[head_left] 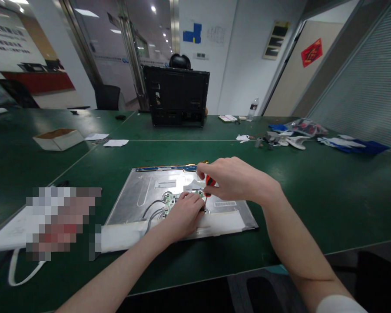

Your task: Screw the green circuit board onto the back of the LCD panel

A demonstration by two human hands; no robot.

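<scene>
A silvery flat panel (127,202) lies on the green table, with a blue circuit strip (166,168) along its far edge and white tape near its front edge. At its middle sits a small green circuit board (171,200) with grey cables, partly covered by my left hand (189,211). The fingers of that hand are bent and together on the board; whether they pinch anything is hidden. My right hand (236,180) is closed around a red and black screwdriver (210,180), held upright with its shaft pointing down beside my left fingertips.
On the green table (169,150), a black monitor housing (179,98) stands at the back. An open box (58,140) and papers are at left, with a white bag (13,226) nearer. Gloves, tools and a plastic bottle (253,109) lie at the right back.
</scene>
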